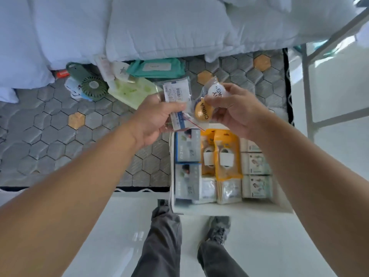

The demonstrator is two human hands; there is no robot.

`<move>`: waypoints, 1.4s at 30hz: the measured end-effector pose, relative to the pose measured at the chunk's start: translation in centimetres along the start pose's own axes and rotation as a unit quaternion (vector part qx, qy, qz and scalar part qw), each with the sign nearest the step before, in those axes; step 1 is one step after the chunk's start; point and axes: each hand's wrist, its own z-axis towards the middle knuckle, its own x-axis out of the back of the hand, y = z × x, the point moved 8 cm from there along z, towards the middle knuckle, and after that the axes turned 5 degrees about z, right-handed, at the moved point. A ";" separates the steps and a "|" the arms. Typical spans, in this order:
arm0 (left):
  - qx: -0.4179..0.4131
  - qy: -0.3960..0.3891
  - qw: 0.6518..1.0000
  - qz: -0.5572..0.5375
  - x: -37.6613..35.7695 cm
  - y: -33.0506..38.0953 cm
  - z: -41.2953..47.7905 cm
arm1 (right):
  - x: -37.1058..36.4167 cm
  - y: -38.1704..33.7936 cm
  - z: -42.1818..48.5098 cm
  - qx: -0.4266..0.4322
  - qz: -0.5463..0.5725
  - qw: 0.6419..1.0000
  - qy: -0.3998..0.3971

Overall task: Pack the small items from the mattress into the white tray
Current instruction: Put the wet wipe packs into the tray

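My left hand (157,116) pinches a flat clear packet with a barcode label (175,92) above the mattress edge. Beside it, my right hand (237,112) grips a clear bag of round badges (207,102), one white and one yellow marked CHINA. Both hands hover just beyond the far end of the white tray (229,210), which stands on the mattress corner. Inside it lie blue boxes (187,148), yellow cable packs (225,154) and pale tissue packs (255,164). On the mattress (60,140) there lie a green hand fan (92,86), a pale green pouch (131,90) and a teal wipes pack (155,67).
White pillows and a duvet (159,27) fill the far side of the bed. A white metal frame (307,96) stands at the right. Glossy white floor (119,226) lies below, with my legs and shoes under the tray's near edge.
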 end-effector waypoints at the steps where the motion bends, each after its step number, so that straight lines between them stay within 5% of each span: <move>1: 0.004 -0.002 1.000 0.003 -1.1 -0.5 -0.6 | 1.3 0.0 -1.1 0.003 -0.015 1.000 0.005; 7: 0.039 0.007 0.998 0.051 -6.1 -4.8 -3.3 | 9.4 2.3 -5.2 -0.041 -0.117 0.992 0.038; 15: -0.012 0.101 0.933 0.345 -8.1 -7.6 -1.9 | 11.3 7.1 -3.5 -0.018 -0.333 0.941 0.066; 21: -0.103 0.204 0.822 0.522 -8.6 -5.7 -2.1 | 9.5 6.2 -4.8 0.257 -0.553 0.776 0.159; 26: -0.153 0.107 0.789 0.585 -10.1 -6.5 -2.1 | 8.7 8.9 -4.8 0.236 -0.622 0.746 0.035; 34: -0.178 0.014 0.741 0.647 -11.4 -7.3 -1.1 | 8.1 8.5 -3.2 0.131 -0.703 0.700 0.003; 37: -0.196 0.018 0.738 0.645 -11.3 -6.9 -1.1 | 7.0 7.4 -2.5 0.109 -0.723 0.682 -0.011; 42: -0.250 0.107 0.816 0.511 -7.5 -3.7 -2.0 | 3.6 4.0 -1.7 0.156 -0.704 0.693 0.022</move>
